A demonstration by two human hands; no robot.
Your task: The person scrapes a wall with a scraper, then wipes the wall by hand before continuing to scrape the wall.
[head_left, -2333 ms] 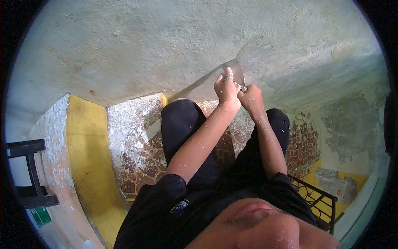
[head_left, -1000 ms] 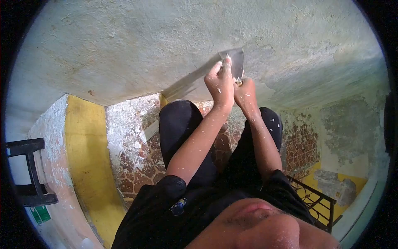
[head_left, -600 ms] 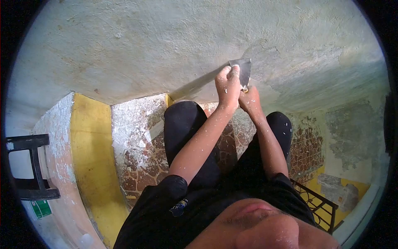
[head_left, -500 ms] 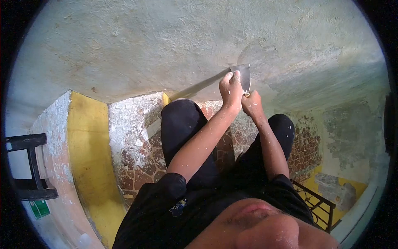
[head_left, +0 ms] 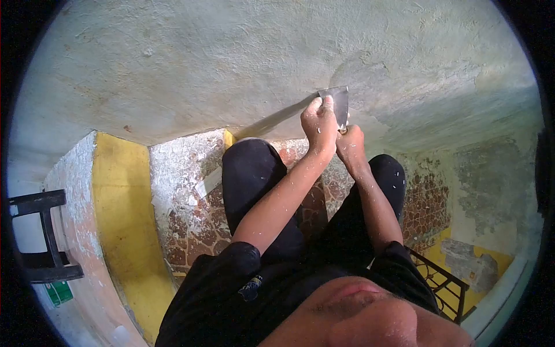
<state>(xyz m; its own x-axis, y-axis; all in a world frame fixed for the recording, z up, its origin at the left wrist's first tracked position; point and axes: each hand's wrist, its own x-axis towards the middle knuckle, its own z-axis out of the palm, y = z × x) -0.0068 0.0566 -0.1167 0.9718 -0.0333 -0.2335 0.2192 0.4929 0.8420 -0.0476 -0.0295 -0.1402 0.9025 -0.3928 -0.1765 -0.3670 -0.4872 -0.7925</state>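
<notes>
A wide metal scraper (head_left: 340, 103) has its blade edge against the grey-green wall (head_left: 231, 63), beside a bare darker patch where paint is off. My right hand (head_left: 351, 143) is closed around the scraper's handle, which is mostly hidden in the fist. Closed too, my left hand (head_left: 319, 126) grips the lower blade from the left, fingertips pressed on the metal. Pale paint flakes stick to both hands and forearms.
Below are my knees in black trousers (head_left: 253, 173) and a flake-strewn patterned floor (head_left: 196, 231). A yellow ledge (head_left: 121, 214) and a black frame (head_left: 49, 231) are at left. A black metal railing (head_left: 445, 280) stands at lower right.
The scraper and both hands have shifted slightly up and left in view, still against the wall. The grip is the same.
</notes>
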